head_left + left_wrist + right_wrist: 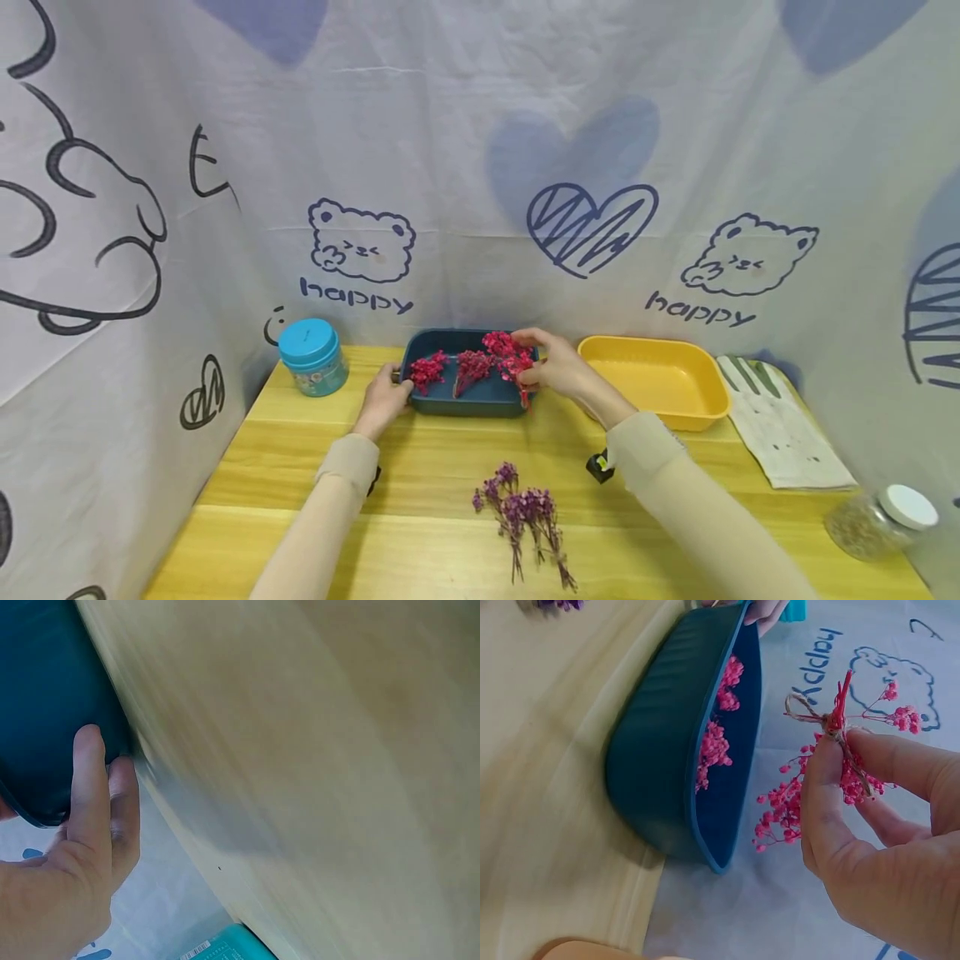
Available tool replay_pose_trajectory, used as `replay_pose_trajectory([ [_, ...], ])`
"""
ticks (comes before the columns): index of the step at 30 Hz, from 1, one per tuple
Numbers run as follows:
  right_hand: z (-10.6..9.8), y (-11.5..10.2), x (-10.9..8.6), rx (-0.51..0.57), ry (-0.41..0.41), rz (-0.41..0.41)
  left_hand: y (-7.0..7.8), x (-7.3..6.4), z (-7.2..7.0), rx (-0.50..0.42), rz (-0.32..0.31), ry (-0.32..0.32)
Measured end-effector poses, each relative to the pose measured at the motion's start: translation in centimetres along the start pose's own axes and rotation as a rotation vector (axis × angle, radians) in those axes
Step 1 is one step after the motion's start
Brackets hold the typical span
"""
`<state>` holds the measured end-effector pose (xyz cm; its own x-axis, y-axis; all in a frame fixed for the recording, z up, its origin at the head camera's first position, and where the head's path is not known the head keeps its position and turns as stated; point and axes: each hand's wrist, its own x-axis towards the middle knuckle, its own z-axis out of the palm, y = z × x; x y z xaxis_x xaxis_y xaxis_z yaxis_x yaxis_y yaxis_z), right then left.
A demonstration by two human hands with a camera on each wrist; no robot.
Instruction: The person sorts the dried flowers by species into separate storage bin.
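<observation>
With the thumb and fingers of my right hand (pixel 558 367) I am pinching a tied pink bunch (pixel 780 814) of small flowers, my fingertips drawn close together beside its twine (pixel 801 714). I am holding the bunch at the right end of a dark teal tray (pixel 457 407); whether it is touching the rim, I cannot tell. With my left hand (pixel 384 398) I am gripping the tray's left end, my fingers lying against the outside wall and my thumb at the rim.

Inside the tray two more pink bunches are lying side by side, one at the left (pixel 427 372) and one near the middle (pixel 472 368). Nearer me, between my forearms, purple flowers (pixel 528 507) are lying on the wooden table (pixel 420 517). Beyond my left hand a blue-lidded jar (pixel 318 367) is standing. Past my right hand a yellow tray (pixel 652 383) is sitting, with a white cloth item with green stripes (pixel 783 433) lying just beside it. Closer on the right, a white-lidded clear jar (pixel 873 525) is resting near the table's edge.
</observation>
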<state>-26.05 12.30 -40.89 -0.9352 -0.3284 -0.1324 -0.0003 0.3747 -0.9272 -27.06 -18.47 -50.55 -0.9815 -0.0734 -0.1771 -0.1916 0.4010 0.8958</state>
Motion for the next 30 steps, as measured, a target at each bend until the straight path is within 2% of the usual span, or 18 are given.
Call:
replay_pose_trajectory([
  [7,0.5,0.4,2.2,-0.009,0.038,0.041,0.1,-0.1,0.0,0.0,0.0,0.001],
  [16,1.4,2.2,4.2,-0.058,0.114,0.045,0.2,-0.1,0.0,-0.001,-0.007,-0.005],
  [19,1.9,2.9,4.6,-0.137,0.152,0.008,0.0,-0.1,-0.1,-0.001,-0.003,-0.01],
  [23,2.9,3.5,5.0,-0.328,0.21,-0.064,-0.2,0.1,-0.1,0.001,-0.002,-0.011],
  [26,3.5,3.9,5.1,-0.445,0.235,-0.071,-0.3,0.1,-0.1,0.003,0.0,-0.013],
  [30,4.3,4.2,5.3,-0.525,0.243,-0.076,-0.4,0.1,-0.1,0.009,0.009,-0.007],
])
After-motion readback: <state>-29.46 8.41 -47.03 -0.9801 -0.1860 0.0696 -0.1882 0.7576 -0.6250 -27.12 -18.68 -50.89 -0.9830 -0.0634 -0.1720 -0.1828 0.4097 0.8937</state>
